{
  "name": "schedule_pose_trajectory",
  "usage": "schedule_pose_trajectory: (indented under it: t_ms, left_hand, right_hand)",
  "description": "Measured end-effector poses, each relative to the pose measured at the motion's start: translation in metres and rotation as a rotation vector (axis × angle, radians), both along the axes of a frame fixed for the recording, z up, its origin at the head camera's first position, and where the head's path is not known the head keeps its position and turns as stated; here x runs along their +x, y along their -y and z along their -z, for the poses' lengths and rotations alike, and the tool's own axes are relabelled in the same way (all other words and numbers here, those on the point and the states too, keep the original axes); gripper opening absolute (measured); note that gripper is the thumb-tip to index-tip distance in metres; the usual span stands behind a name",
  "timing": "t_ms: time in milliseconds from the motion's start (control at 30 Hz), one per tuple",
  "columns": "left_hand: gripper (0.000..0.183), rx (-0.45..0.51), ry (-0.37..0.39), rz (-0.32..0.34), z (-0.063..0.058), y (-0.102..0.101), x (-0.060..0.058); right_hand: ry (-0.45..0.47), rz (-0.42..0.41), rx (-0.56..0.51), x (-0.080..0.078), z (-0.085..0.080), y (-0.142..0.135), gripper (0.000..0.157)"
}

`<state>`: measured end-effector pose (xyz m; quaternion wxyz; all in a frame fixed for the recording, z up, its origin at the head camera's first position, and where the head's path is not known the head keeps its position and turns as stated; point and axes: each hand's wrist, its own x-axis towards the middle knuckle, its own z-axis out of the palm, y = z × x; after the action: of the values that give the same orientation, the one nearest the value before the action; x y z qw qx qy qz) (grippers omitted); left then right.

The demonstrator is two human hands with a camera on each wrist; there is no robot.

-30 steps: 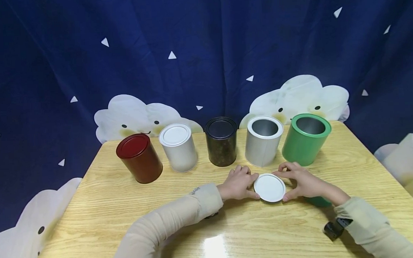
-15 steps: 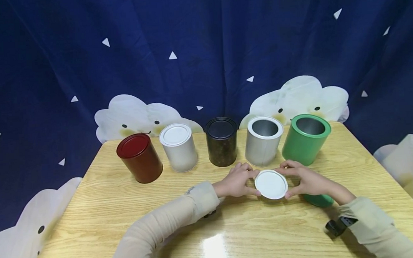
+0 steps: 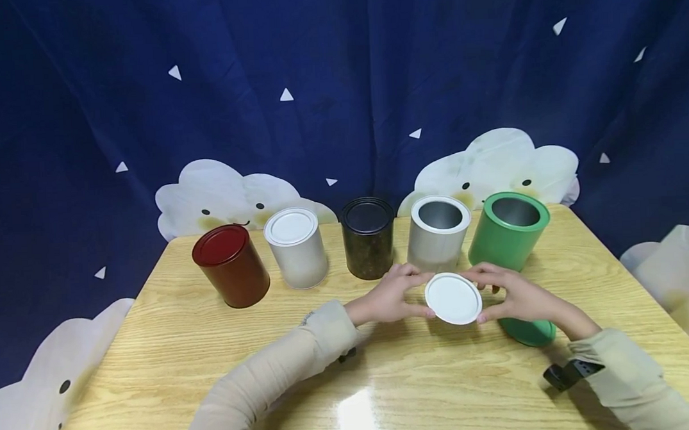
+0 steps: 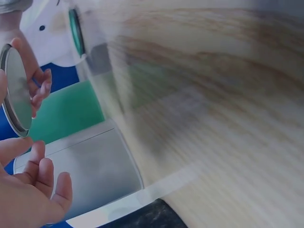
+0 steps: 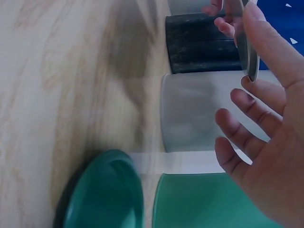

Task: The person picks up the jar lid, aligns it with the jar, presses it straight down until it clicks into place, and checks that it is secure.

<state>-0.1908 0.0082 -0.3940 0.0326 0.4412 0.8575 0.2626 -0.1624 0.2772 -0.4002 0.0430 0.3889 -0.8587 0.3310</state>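
Observation:
A round white lid [image 3: 453, 298] is held raised off the table between my two hands, its white face up. My left hand [image 3: 390, 295] pinches the left edge between thumb and forefinger, while my right hand [image 3: 515, 295] pinches the right edge the same way. In both wrist views the lid's metallic underside [image 4: 18, 88] shows and the other fingers hang loosely curled. Just behind the lid stands a lidless white can [image 3: 436, 246]. To its right is a lidless green can [image 3: 507, 237]. A green lid [image 3: 528, 332] lies on the table under my right wrist.
On the wooden table [image 3: 306, 396], a black can [image 3: 369, 246], another white can [image 3: 300, 255] and a dark red can [image 3: 234, 271] stand to the left with lids on. A dark blue curtain [image 3: 315, 81] with clouds hangs behind the table.
Both hands have raised the white lid off the table and carried it toward the open white can. More of the green lid shows now.

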Motion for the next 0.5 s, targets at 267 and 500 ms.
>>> schedule_pose_trajectory:
  t_ms: [267,500]
  left_hand:
    - [0.067,0.112,0.025,0.022,-0.01,0.003,-0.004]
    - [0.061,0.224,0.011,0.018,-0.016,0.004,-0.007]
  right_hand:
    - [-0.051,0.018,-0.033,-0.003,-0.01,-0.001,0.075]
    - [-0.049,0.021,-0.065,-0.003,-0.023,0.001,0.075]
